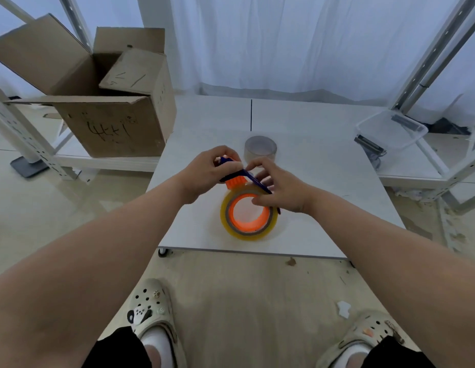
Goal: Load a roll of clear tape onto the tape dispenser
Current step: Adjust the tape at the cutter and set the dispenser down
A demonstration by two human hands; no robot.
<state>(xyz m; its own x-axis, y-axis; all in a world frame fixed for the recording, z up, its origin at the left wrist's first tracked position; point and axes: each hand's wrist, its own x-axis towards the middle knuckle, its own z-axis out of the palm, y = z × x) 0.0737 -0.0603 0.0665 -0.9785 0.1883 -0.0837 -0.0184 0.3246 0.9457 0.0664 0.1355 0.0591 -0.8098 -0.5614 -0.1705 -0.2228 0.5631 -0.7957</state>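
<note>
A blue and orange tape dispenser (236,179) is held above the white table (324,181). A yellowish clear tape roll (247,232) sits around the dispenser's orange hub (248,221). My left hand (207,173) grips the blue handle end at the upper left. My right hand (281,187) curls over the blue frame and the top of the roll, thumb at the roll's inner edge. A second, emptier clear roll (260,148) lies flat on the table just behind the hands.
An open cardboard box (109,123) stands on a low shelf at the left. A clear plastic bin (393,128) with dark items sits at the right on another shelf. Metal rack posts (433,57) rise on both sides. White curtain behind.
</note>
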